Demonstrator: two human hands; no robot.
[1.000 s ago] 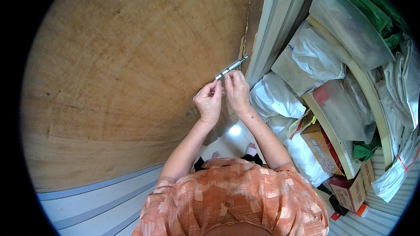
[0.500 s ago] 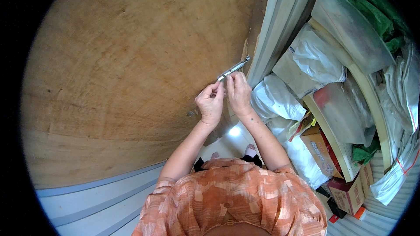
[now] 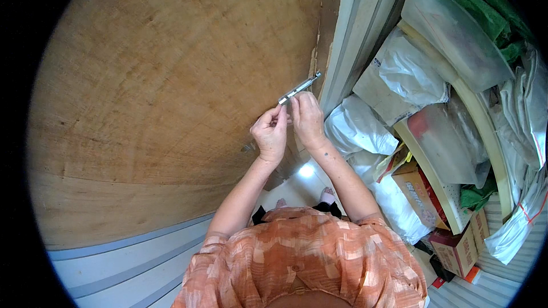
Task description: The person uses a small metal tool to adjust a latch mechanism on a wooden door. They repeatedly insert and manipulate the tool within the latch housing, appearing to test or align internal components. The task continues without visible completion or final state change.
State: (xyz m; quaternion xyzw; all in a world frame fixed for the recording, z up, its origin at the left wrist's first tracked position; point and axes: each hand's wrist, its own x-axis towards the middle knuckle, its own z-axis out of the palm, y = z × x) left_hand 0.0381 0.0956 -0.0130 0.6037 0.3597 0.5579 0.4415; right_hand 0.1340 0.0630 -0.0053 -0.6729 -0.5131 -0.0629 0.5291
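A slim silver slide bolt (image 3: 299, 88) lies slantwise in front of the edge of a wooden door panel (image 3: 171, 80). Its knobbed end points up and to the right. My left hand (image 3: 270, 133) is closed, thumb and fingertips pinching at the bolt's lower end. My right hand (image 3: 309, 120) is closed too, its bent fingers against the bolt's underside, just right of the left. The fingers cover part of the metal, and I cannot tell whether the bolt is fixed to the panel.
Ridged pale metal framing (image 3: 362, 28) runs beside the panel's edge. On the right, shelving (image 3: 439, 194) holds white plastic bags (image 3: 359, 125), green cloth (image 3: 482, 20) and cardboard boxes (image 3: 454, 251). A small metal fitting (image 3: 248, 148) sits low on the panel. Tiled floor (image 3: 297, 185) shows below my arms.
Both hands and the slide bolt appear slightly farther left, as does the panel's edge. The grip looks much the same.
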